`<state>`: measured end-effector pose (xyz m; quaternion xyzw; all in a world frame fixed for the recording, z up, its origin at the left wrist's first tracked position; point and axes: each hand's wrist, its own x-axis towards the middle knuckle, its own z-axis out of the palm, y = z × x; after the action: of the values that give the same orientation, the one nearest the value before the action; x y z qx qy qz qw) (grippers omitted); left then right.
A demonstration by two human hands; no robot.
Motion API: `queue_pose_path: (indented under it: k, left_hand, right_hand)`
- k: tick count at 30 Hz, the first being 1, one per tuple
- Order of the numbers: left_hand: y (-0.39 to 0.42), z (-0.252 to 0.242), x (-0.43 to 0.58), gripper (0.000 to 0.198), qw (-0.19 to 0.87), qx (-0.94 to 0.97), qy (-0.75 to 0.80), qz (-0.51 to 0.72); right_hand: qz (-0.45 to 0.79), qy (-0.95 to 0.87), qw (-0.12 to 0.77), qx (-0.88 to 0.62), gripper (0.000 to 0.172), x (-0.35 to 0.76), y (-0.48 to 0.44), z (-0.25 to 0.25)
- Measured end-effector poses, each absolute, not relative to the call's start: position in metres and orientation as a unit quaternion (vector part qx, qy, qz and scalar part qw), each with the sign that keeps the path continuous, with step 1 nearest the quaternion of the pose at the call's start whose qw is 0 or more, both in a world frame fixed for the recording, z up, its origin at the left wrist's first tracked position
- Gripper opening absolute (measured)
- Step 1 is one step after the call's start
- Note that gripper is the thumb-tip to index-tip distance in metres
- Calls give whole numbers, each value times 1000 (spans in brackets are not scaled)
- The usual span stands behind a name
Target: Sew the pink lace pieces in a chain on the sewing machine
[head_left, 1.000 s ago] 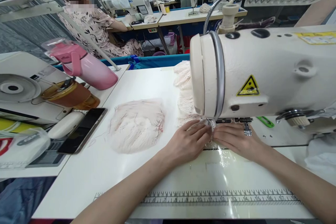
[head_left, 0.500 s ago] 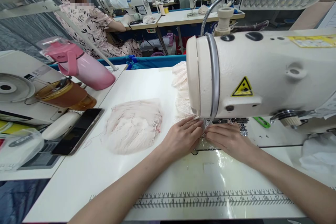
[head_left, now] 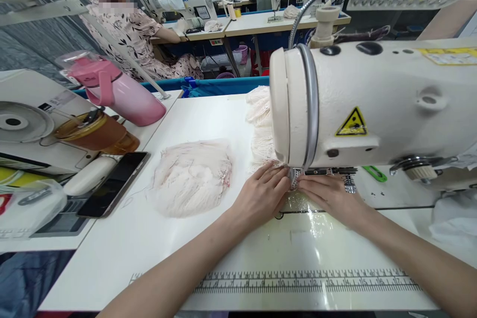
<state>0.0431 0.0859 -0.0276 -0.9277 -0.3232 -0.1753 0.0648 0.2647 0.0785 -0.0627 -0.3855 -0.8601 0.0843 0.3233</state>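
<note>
At the needle end of a cream sewing machine [head_left: 387,89], both hands press on pale material. My left hand [head_left: 261,193] lies flat just left of the presser foot [head_left: 294,178], its fingers stretched over the edge of gathered pale lace fabric [head_left: 261,129]. To the right of the foot, my right hand [head_left: 333,195] rests palm down with its fingers extended towards the needle. The fingertips nearly meet there, and the machine head hides the needle. Behind my left hand, the lace runs back along the table and partly behind the machine head.
A folded bundle of sheer pale fabric [head_left: 192,176] lies left of my hands. Beyond it are a phone [head_left: 114,184], an amber cup [head_left: 99,131] and a pink bottle [head_left: 124,92]. A green thread snipper [head_left: 375,173] lies right of the needle. Another person [head_left: 122,35] sits behind.
The view has shifted slightly, so most things appear a little further right. My hands stay at the presser foot, with no clear change of grip.
</note>
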Motion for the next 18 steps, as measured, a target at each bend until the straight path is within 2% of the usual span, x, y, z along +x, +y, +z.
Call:
queue_pose_path:
  k: [9, 16, 18]
  left_hand:
    - [82, -30, 44, 34, 79, -930, -325, -152]
    - [82, -35, 43, 35, 99, -929, -321, -155]
    - [82, -35, 43, 35, 98, -930, -321, -153]
  right_hand:
    - [50, -858, 296, -418, 30, 264, 77, -49]
    - [90, -842, 290, -446, 32, 268, 76, -40]
    - [98, -854, 288, -423, 39, 274, 77, -51]
